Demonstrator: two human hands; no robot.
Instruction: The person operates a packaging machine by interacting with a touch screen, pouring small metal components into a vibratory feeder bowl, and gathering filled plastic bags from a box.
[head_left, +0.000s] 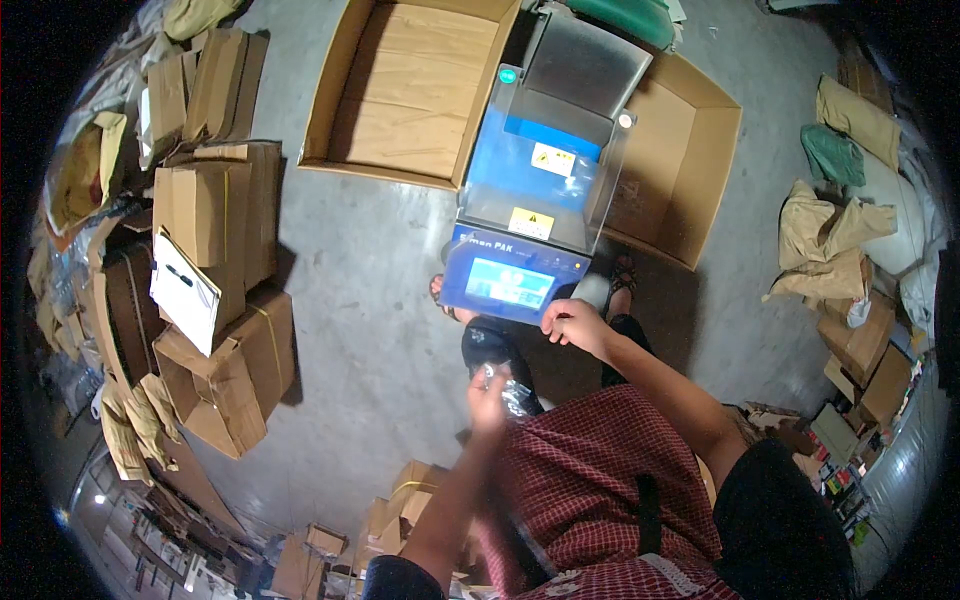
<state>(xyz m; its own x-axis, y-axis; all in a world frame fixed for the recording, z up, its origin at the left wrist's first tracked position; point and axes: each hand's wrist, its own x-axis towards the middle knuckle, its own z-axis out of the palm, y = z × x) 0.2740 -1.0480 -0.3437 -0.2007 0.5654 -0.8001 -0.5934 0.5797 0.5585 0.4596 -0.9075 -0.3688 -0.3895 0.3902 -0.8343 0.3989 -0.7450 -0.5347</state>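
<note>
A blue packing machine [540, 170] with clear covers stands in front of me, its lit screen [510, 284] on the panel nearest me. My right hand [575, 325] is at the lower right corner of that panel, fingers curled in; whether they touch the edge or hold something small is hidden. Lower and to the left, my left hand [486, 398] is closed on a crumpled piece of clear plastic film [518, 398], which hangs beside my knee. The hand is slightly blurred.
Open cardboard boxes flank the machine, a large one [410, 95] on the left and another [675, 150] on the right. Stacked cartons [225, 290] line the left side, a white board [184, 290] leaning on them. Sacks and brown paper [825, 235] lie at the right.
</note>
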